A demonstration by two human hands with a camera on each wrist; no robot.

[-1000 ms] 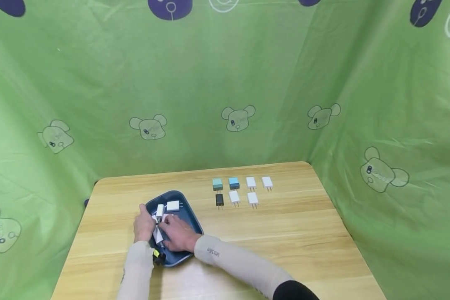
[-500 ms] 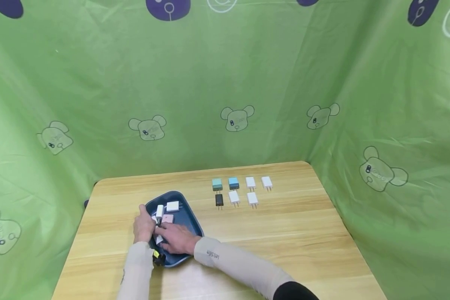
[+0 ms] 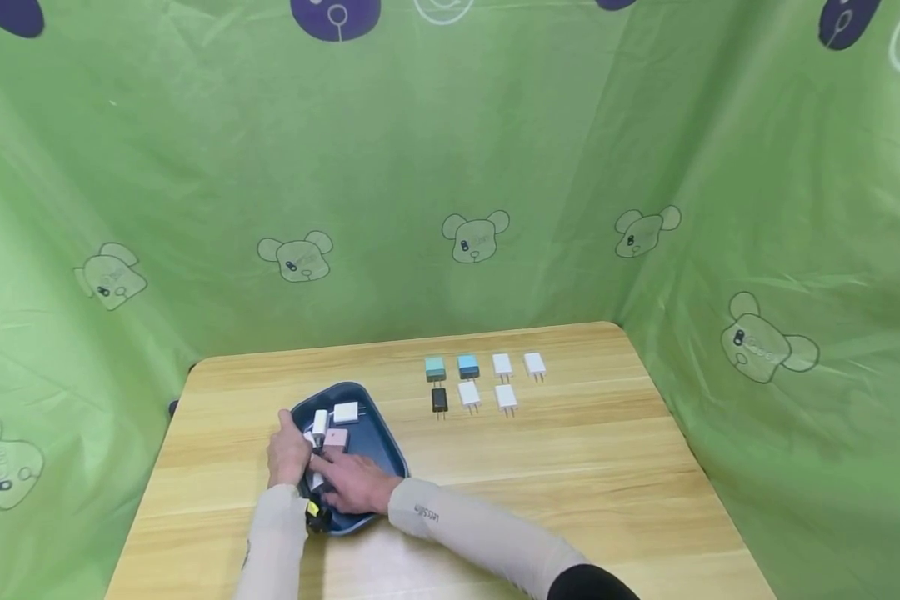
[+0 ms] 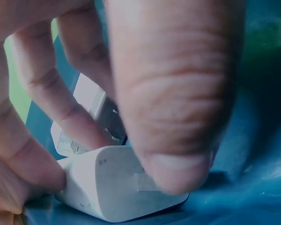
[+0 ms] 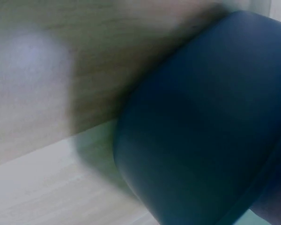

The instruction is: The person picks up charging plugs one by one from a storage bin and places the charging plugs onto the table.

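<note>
In the head view a dark blue tray point(image 3: 378, 425) holds several plug chargers. My left hand point(image 3: 288, 454) reaches over its left side; in the left wrist view thumb and fingers pinch a white charger point(image 4: 131, 187). Behind it, another pale charger point(image 4: 86, 93) is partly covered by the fingers. Inside the tray my right hand point(image 3: 358, 482) lies palm down, bent fingers close to a white charger point(image 3: 317, 481); its grip is hidden. A pink charger point(image 3: 336, 439), an upright white charger point(image 3: 320, 422) and a white charger on its side point(image 3: 347, 412) lie just beyond.
Two rows of chargers are laid out beyond the tray to the right: a green charger point(image 3: 435, 368), a blue charger point(image 3: 468, 366), a black charger point(image 3: 438, 400) and several white ones. The wooden table point(image 3: 570, 483) is backed by a green curtain point(image 3: 390, 167).
My right hand has shifted slightly toward me inside the tray, uncovering the pink charger. My left hand has stayed in place, and the rows on the table are the same.
</note>
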